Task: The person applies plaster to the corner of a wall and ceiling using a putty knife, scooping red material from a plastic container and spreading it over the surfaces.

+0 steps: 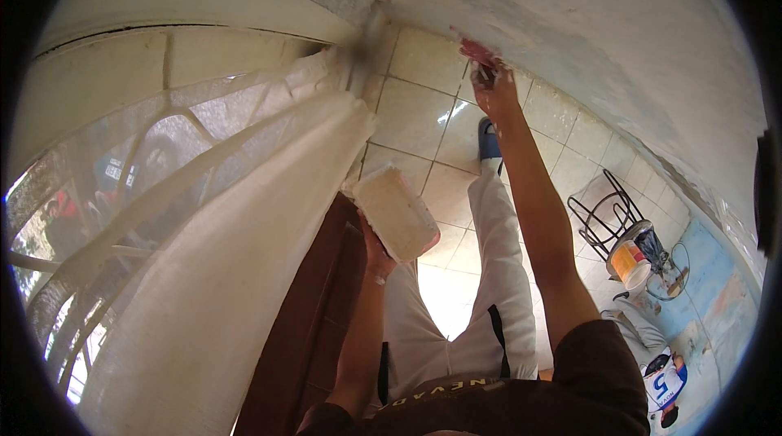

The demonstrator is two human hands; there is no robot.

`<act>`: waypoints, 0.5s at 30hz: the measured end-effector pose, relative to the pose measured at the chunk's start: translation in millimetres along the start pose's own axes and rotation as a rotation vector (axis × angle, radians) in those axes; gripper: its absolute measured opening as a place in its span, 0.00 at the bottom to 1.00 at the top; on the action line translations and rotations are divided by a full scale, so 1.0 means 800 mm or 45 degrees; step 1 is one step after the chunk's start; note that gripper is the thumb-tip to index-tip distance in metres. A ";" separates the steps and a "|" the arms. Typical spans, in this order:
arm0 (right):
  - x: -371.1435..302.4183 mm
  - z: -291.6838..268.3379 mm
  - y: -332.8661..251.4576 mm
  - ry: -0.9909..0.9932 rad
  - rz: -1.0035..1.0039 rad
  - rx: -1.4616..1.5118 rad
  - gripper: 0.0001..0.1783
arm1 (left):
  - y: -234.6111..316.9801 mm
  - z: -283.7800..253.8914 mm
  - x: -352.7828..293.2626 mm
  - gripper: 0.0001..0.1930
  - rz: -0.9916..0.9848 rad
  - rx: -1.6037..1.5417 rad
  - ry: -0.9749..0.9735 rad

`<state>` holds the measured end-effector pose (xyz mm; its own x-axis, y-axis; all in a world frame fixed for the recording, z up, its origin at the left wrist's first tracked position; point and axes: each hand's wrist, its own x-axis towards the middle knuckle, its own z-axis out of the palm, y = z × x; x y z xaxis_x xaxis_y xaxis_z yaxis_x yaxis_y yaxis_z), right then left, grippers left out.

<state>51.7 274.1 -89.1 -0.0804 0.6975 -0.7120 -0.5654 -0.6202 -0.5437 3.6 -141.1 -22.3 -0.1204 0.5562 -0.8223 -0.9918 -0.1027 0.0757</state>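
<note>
My right hand (495,87) reaches far forward with closed fingers round a red putty spreader (479,51). The flat red tool lies against the pale wall (570,12), and whitish smears show on it and on my fingers. Lower and to the left, my left hand (376,255) grips a rectangular tub (397,212) by its side. Pale putty-like material covers the face of the tub that I see. The tub is in front of my left thigh. Some white residue marks my left wrist.
A white curtain (236,257) hangs close on my left before a window with curved bars (175,114). Tiles cover the floor (407,114). To the right stand a black metal stool frame (607,212) and an orange-and-white bucket (631,265). A person (664,375) is at the lower right.
</note>
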 end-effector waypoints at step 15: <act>-0.088 0.077 -0.160 -0.513 -0.061 -0.020 0.12 | -0.018 0.018 -0.004 0.40 0.043 0.032 -0.065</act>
<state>79.1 326.2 57.8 -0.3710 0.8087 -0.4565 -0.5638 -0.5868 -0.5812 17.8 -129.8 -12.6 -0.1555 0.5940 -0.7893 -0.9878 -0.1020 0.1178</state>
